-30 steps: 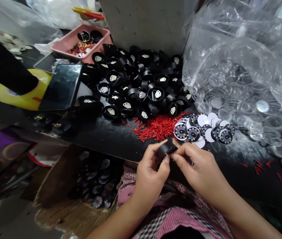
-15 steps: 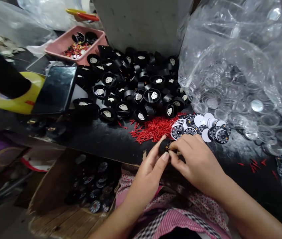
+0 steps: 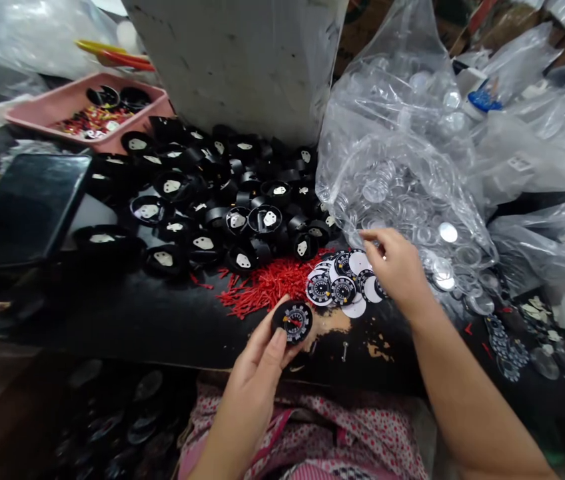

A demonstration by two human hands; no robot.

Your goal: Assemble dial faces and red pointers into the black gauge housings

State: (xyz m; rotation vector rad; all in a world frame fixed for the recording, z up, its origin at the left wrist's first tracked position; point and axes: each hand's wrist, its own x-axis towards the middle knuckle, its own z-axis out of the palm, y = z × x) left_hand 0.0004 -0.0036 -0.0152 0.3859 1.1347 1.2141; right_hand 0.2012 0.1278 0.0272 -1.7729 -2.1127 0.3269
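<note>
My left hand [image 3: 257, 367] grips a small round black dial gauge [image 3: 294, 323] between thumb and fingers, its numbered face tilted up with a red pointer across it. To the right, my right hand [image 3: 395, 267] hovers over the edge of a pile of printed dial discs [image 3: 342, 289], thumb and forefinger slightly apart, with nothing visible between them. Just beyond its fingertips is a clear plastic bag [image 3: 347, 167] spilling transparent round covers [image 3: 412, 200]. Loose red pointers [image 3: 267, 283] lie heaped behind the gauge.
Many black round housings [image 3: 202, 243] are massed at the back. A pink tray [image 3: 27, 117] with small coloured parts and a phone [image 3: 27, 200] stand left. A grey panel [image 3: 237, 67] rises behind. A screw [image 3: 345, 351] lies near the front edge. Below left, a box holds round gauges [image 3: 145, 407].
My right hand has left the piece in my left hand and moved right, towards the clear covers. The gauge's face with its red pointer now shows. The view has shifted to the right.
</note>
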